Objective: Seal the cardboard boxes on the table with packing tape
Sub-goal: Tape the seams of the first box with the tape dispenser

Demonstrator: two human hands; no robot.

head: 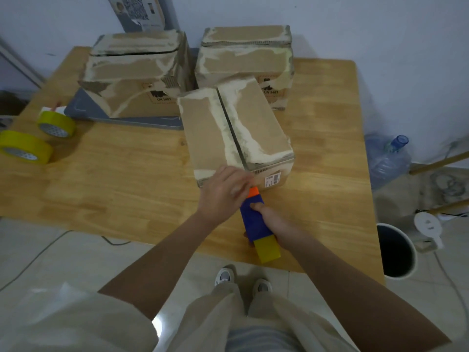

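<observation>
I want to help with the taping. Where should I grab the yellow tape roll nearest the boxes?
Probably from above. That tape roll lies nearly flat on the table with its hole facing up, so put your thumb in the hole and your fingers on the outer rim. The second roll lies close on its near side, so pinch the side facing the boxes.

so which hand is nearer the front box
Left. The left hand lies against the near edge of the front box. The right hand sits further back, gripping the blue tape dispenser.
</observation>
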